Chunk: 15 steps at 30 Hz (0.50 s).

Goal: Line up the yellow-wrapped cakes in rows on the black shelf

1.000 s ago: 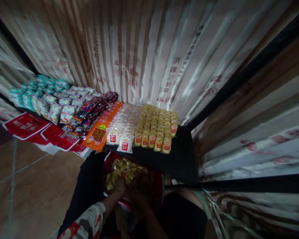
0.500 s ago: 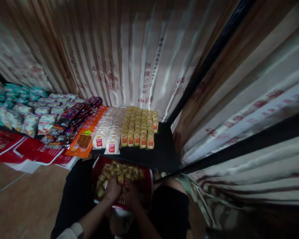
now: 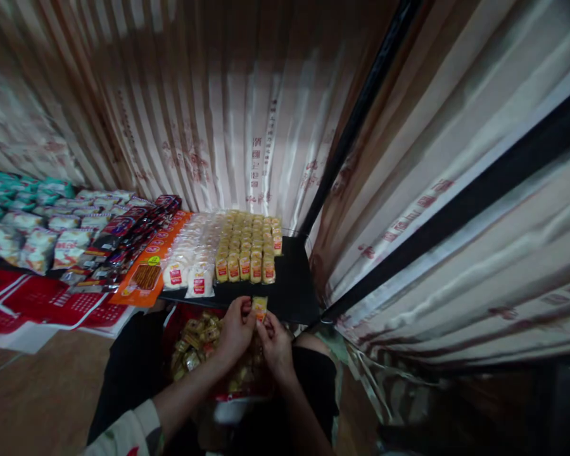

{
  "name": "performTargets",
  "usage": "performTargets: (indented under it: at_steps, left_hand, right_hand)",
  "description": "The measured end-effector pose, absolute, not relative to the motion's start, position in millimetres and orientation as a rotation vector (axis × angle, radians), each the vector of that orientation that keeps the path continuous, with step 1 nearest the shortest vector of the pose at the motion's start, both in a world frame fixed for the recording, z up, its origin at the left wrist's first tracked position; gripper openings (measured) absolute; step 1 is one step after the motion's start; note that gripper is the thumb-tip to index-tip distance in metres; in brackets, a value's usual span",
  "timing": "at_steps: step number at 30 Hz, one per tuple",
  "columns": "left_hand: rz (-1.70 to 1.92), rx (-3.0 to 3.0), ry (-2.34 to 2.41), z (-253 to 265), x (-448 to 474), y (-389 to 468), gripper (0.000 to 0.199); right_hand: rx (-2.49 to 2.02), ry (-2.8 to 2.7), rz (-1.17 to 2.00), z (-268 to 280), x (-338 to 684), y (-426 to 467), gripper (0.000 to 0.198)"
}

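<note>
Left hand [image 3: 236, 330] and right hand [image 3: 276, 347] pinch a yellow packet [image 3: 259, 305] between fingertips; a slack hold could drop it towards the red container [image 3: 171, 318] at seven o'clock.

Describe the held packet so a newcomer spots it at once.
Find the black tabletop. At its near edge in view, left hand and right hand come together. Between them is the yellow packet, held in fingers, apart from the rows beyond.

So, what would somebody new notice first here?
Probably the orange bag, left of the white packets on the black table. Next, the rows of yellow packets farther right, then the little yellow packet in the fingers of the left hand and right hand, nearer the camera.
</note>
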<state>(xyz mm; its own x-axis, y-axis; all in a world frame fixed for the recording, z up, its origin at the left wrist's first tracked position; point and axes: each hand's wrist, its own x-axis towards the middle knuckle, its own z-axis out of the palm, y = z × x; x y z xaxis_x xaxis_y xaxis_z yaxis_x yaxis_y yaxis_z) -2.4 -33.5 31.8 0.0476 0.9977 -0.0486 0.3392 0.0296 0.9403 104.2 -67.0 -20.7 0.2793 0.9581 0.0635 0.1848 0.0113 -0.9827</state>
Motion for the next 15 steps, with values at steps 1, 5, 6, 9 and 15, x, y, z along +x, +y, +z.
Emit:
performTargets:
  at_steps: [1, 5, 6, 9, 15]
  left_hand:
    - [0.993, 1.476, 1.411, 37.1, 7.0, -32.2, 0.026]
    - [1.056, 1.637, 1.343, 54.4, 41.7, -27.6, 0.028]
    - [1.047, 1.665, 1.337, 57.6, 49.6, -26.0, 0.029]
    - [0.992, 1.706, 1.324, 62.5, 73.7, -18.0, 0.033]
    - [0.868, 1.615, 1.339, 44.1, 119.4, 17.2, 0.038]
  right_hand:
    - [-1.459, -1.124, 0.833, -15.7, 112.1, -62.7, 0.038]
    - [-1.563, -1.093, 0.626, -7.0, 145.5, -42.9, 0.046]
    - [-1.580, -1.087, 0.599, -6.9, 153.7, -37.2, 0.048]
    - [-1.607, -1.047, 0.563, -9.3, 175.8, -17.7, 0.053]
    - [-1.526, -0.920, 0.655, -21.4, 204.8, 33.7, 0.055]
